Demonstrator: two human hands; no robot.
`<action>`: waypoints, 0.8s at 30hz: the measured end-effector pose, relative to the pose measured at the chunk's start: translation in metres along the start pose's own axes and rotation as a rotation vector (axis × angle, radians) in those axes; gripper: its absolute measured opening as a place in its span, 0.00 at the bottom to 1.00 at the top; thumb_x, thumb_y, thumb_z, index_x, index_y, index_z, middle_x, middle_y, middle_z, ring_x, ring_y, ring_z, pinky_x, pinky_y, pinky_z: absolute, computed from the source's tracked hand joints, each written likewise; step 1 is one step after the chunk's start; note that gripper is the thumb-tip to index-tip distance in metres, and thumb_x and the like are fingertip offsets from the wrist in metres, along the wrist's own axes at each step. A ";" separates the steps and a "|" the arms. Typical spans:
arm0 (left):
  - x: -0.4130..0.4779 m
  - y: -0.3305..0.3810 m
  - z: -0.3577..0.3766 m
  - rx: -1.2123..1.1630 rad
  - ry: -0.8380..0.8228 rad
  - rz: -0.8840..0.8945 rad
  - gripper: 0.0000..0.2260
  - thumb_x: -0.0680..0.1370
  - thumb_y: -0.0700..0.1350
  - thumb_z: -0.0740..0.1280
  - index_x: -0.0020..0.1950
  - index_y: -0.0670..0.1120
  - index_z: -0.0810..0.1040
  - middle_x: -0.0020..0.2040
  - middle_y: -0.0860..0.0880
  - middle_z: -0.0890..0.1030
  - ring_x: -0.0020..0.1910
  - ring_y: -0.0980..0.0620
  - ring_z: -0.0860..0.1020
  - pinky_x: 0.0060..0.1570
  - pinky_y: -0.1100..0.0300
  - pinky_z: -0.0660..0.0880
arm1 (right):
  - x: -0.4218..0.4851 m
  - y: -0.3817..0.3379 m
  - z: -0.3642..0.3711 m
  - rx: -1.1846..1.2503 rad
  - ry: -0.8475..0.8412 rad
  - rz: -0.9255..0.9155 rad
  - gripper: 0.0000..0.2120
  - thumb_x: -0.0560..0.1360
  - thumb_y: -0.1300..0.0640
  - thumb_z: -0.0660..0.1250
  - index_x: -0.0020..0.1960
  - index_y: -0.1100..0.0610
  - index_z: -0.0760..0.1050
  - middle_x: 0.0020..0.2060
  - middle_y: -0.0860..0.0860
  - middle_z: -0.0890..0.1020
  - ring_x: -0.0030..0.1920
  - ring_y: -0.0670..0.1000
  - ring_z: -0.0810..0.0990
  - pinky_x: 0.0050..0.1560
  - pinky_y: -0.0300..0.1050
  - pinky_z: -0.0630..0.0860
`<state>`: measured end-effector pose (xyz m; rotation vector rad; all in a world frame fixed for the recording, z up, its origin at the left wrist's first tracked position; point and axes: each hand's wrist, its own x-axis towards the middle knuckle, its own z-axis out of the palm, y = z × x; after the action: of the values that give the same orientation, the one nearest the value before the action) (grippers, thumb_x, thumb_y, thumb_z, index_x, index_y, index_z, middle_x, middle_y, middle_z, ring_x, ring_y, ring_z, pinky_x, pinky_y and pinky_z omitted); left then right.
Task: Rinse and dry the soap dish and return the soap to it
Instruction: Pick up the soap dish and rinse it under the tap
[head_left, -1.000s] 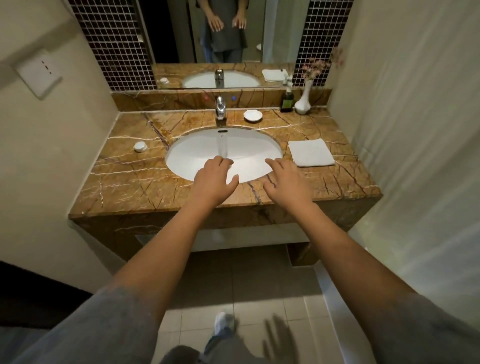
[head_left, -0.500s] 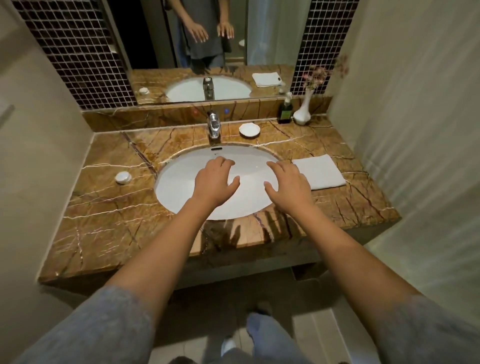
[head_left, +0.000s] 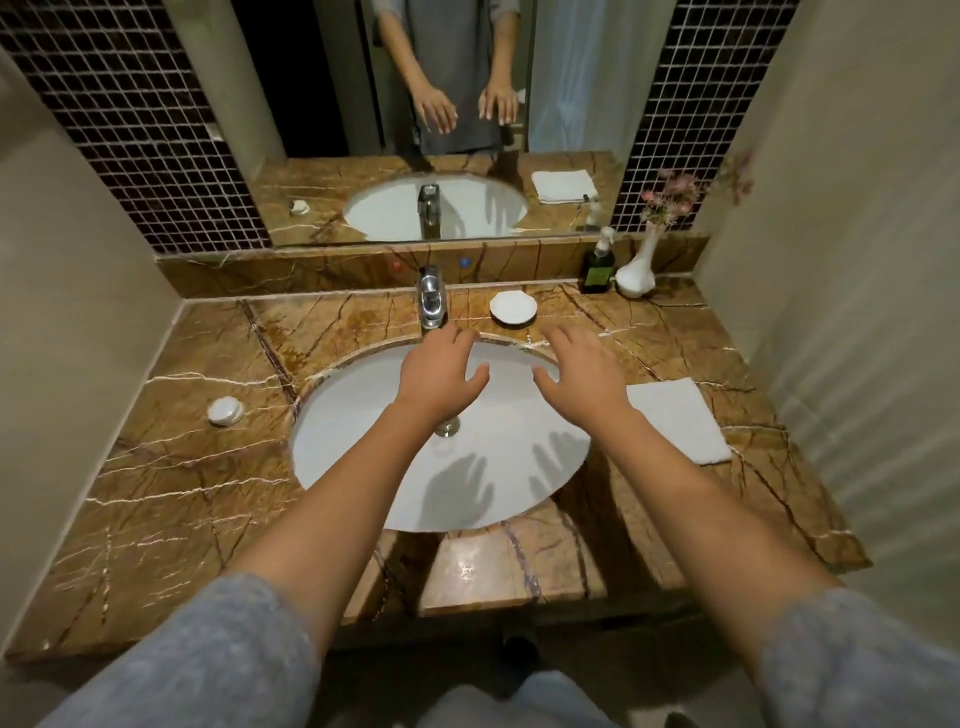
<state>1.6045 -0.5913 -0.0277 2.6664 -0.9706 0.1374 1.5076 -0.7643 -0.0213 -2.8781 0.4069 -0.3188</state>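
Both bare hands hang palm-down over the white oval basin (head_left: 363, 447) set into the brown veined marble desk (head_left: 171, 467), fingers spread wide and holding nothing. The left hand (head_left: 439, 376) is just in front of the chrome tap (head_left: 431, 301), and the right hand (head_left: 582, 376) is beside it over the basin's far right rim; their shadows fall on the near side of the bowl. The small round white soap dish (head_left: 513, 307) sits on the desk behind the basin, just right of the tap and a little beyond the right hand's fingertips, apart from them. A small round white soap bar (head_left: 225, 410) lies on the desk well to the left of the basin. A folded white towel (head_left: 680, 421) lies flat to the right of the basin. In the back right corner stand a dark green pump bottle (head_left: 597, 270) and a white vase with pink flowers (head_left: 638, 273), side by side.
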 end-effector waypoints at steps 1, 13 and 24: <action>0.010 0.003 0.003 0.008 -0.001 -0.007 0.20 0.76 0.55 0.62 0.64 0.46 0.71 0.59 0.46 0.75 0.57 0.45 0.74 0.44 0.53 0.74 | 0.010 0.006 -0.001 0.002 -0.010 -0.012 0.25 0.76 0.48 0.62 0.71 0.54 0.64 0.68 0.54 0.72 0.68 0.56 0.68 0.63 0.54 0.70; 0.080 0.011 0.043 0.028 -0.039 -0.108 0.21 0.76 0.53 0.63 0.66 0.45 0.71 0.61 0.44 0.75 0.58 0.43 0.74 0.47 0.50 0.75 | 0.080 0.054 0.027 0.079 -0.124 -0.069 0.25 0.76 0.50 0.61 0.72 0.54 0.64 0.69 0.55 0.70 0.69 0.57 0.66 0.65 0.55 0.69; 0.118 -0.007 0.082 -0.017 -0.121 -0.110 0.18 0.77 0.47 0.61 0.66 0.45 0.70 0.61 0.45 0.75 0.58 0.45 0.74 0.44 0.49 0.77 | 0.120 0.071 0.070 0.128 -0.167 -0.007 0.25 0.77 0.50 0.62 0.72 0.54 0.65 0.68 0.55 0.72 0.70 0.56 0.66 0.66 0.53 0.69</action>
<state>1.6985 -0.6834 -0.0853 2.7313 -0.8537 -0.0562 1.6193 -0.8533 -0.0832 -2.7548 0.3341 -0.1006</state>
